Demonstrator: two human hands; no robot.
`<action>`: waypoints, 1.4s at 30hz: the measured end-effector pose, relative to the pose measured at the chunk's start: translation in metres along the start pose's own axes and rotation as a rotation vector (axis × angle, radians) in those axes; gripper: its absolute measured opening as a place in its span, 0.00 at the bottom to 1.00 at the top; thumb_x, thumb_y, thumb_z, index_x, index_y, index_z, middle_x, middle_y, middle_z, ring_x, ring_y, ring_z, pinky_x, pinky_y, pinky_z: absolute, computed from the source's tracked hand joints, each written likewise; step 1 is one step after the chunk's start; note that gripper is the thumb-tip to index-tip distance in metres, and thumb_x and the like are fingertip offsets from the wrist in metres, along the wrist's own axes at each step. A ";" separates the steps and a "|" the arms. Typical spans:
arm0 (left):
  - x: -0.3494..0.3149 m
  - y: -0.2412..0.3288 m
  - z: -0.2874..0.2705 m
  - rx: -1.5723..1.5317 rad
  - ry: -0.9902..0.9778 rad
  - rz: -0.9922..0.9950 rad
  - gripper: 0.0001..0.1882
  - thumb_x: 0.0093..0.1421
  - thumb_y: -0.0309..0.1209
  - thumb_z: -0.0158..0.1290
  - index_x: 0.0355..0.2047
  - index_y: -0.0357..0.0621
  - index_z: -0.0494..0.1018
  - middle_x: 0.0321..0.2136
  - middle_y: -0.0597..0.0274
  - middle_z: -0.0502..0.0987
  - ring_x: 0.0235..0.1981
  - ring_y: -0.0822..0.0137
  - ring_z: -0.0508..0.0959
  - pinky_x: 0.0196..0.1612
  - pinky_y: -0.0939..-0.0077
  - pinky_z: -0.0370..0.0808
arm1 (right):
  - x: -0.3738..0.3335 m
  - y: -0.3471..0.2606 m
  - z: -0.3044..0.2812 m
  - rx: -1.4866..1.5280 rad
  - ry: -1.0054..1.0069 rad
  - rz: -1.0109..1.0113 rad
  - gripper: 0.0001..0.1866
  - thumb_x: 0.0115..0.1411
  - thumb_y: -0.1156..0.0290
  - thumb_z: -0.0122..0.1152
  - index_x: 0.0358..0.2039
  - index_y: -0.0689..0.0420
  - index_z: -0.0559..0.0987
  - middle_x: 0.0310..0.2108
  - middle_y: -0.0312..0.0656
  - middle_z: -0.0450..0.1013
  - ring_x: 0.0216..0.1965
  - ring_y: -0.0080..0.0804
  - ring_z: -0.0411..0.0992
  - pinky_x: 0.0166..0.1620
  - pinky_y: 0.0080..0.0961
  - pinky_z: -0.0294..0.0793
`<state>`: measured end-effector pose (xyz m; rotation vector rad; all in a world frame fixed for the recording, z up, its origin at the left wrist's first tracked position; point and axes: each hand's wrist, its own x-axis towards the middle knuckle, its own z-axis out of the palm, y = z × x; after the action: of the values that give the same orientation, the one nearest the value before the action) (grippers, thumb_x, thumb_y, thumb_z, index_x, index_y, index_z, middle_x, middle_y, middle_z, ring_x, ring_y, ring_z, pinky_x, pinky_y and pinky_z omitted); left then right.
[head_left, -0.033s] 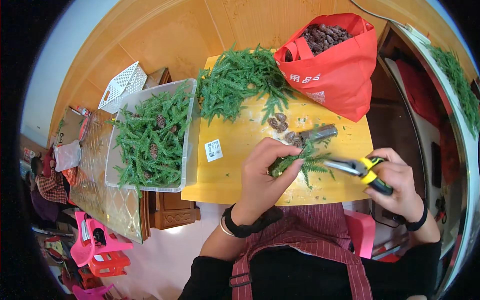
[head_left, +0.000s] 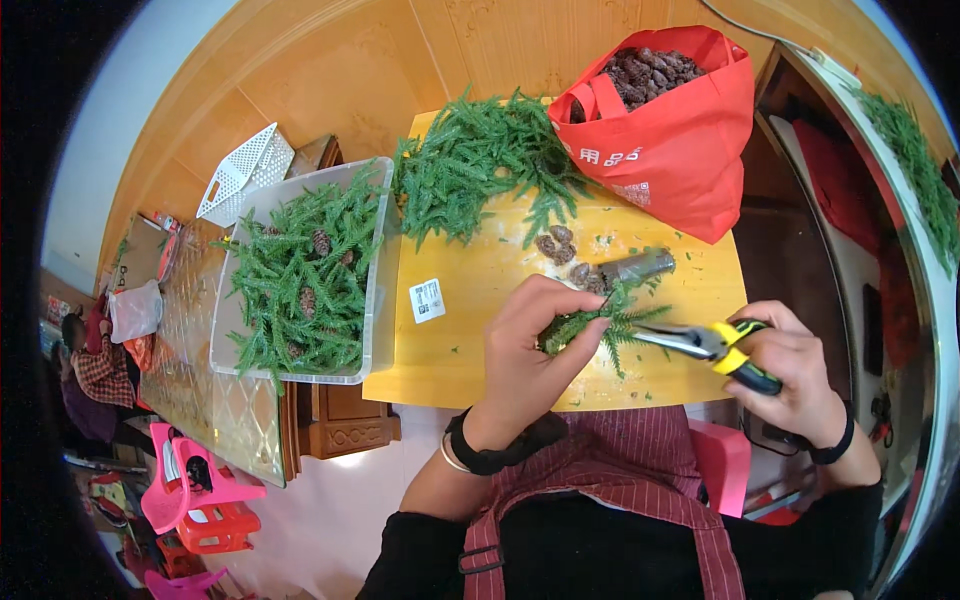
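Note:
Between the thumb and fingers of my left hand (head_left: pixel 535 350) is a green artificial pine sprig (head_left: pixel 622 326), pinched near its stem. My right hand (head_left: pixel 795 375) grips a pair of long-nosed pliers (head_left: pixel 705 342) by yellow-and-black handles. The pliers' tips point left and reach the sprig's needles; whether they bite on the stem is hard to make out. Just beyond my left hand, several brown pine cones (head_left: pixel 556 242) lie on the yellow table (head_left: pixel 440 350). Beside them a dark grey cylinder (head_left: pixel 637 266) rests on its side.
A clear plastic bin (head_left: pixel 377 290) at left holds green sprigs with pine cones among them. More loose sprigs (head_left: pixel 480 165) are heaped at the table's back. A red bag (head_left: pixel 670 140) full of cones stands back right. A white label (head_left: pixel 427 300) lies on the table.
My right hand has brought the pliers a little to the left, so their tips now overlap the sprig further. My left hand stays nearly in place.

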<state>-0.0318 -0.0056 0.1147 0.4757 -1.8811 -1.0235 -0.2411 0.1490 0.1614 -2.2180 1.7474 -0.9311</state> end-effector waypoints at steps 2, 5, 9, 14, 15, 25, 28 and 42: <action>0.001 0.001 0.001 0.007 0.002 0.009 0.09 0.45 0.17 0.57 0.29 0.36 0.74 0.27 0.60 0.73 0.29 0.70 0.73 0.33 0.81 0.68 | 0.001 -0.002 0.005 -0.027 -0.040 0.006 0.11 0.43 0.69 0.65 0.22 0.61 0.73 0.22 0.43 0.70 0.34 0.46 0.70 0.41 0.35 0.69; -0.001 0.003 0.002 0.005 0.039 -0.013 0.09 0.44 0.17 0.57 0.29 0.36 0.73 0.27 0.59 0.73 0.29 0.70 0.72 0.33 0.81 0.68 | 0.002 -0.001 0.007 -0.012 -0.058 0.091 0.12 0.42 0.69 0.66 0.23 0.61 0.73 0.21 0.43 0.69 0.32 0.45 0.69 0.41 0.34 0.69; -0.001 0.002 0.003 -0.009 0.018 0.015 0.09 0.44 0.17 0.57 0.28 0.36 0.73 0.27 0.59 0.72 0.29 0.70 0.72 0.33 0.81 0.68 | 0.002 0.001 0.010 -0.003 -0.022 0.091 0.12 0.42 0.69 0.66 0.23 0.62 0.74 0.19 0.43 0.67 0.30 0.45 0.69 0.41 0.33 0.68; -0.002 -0.001 0.003 0.013 0.003 0.050 0.09 0.44 0.17 0.57 0.28 0.37 0.73 0.27 0.59 0.73 0.29 0.69 0.73 0.33 0.81 0.68 | 0.004 0.003 0.011 0.021 -0.038 0.106 0.12 0.42 0.69 0.66 0.23 0.62 0.74 0.18 0.43 0.67 0.30 0.45 0.69 0.39 0.33 0.69; -0.002 -0.001 0.003 0.012 0.003 0.049 0.09 0.44 0.17 0.57 0.28 0.37 0.73 0.27 0.59 0.73 0.29 0.69 0.73 0.33 0.81 0.68 | 0.004 0.004 0.011 0.021 -0.039 0.107 0.12 0.42 0.69 0.66 0.23 0.62 0.74 0.18 0.43 0.67 0.30 0.45 0.69 0.39 0.33 0.69; 0.002 -0.006 -0.003 -0.110 -0.098 -0.016 0.09 0.44 0.18 0.58 0.28 0.37 0.74 0.28 0.59 0.73 0.31 0.69 0.73 0.34 0.80 0.68 | 0.008 0.008 0.004 0.027 -0.043 0.033 0.10 0.43 0.71 0.67 0.18 0.60 0.72 0.15 0.42 0.66 0.21 0.41 0.69 0.40 0.32 0.71; 0.003 -0.009 -0.005 -0.156 -0.158 -0.020 0.09 0.44 0.17 0.58 0.28 0.37 0.74 0.28 0.59 0.74 0.31 0.69 0.74 0.35 0.79 0.69 | 0.012 0.012 -0.004 0.029 -0.097 -0.012 0.12 0.43 0.70 0.67 0.18 0.60 0.71 0.14 0.43 0.65 0.20 0.41 0.68 0.35 0.31 0.71; 0.008 -0.009 0.002 -0.265 -0.334 0.224 0.12 0.44 0.17 0.58 0.31 0.39 0.77 0.27 0.60 0.75 0.32 0.64 0.74 0.36 0.72 0.71 | 0.048 0.046 -0.060 0.521 -0.967 0.403 0.08 0.51 0.69 0.64 0.24 0.61 0.77 0.20 0.34 0.73 0.17 0.16 0.66 0.21 0.15 0.62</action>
<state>-0.0384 -0.0151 0.1106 -0.0660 -1.9921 -1.2322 -0.3062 0.1051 0.2039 -1.4735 1.2029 -0.1143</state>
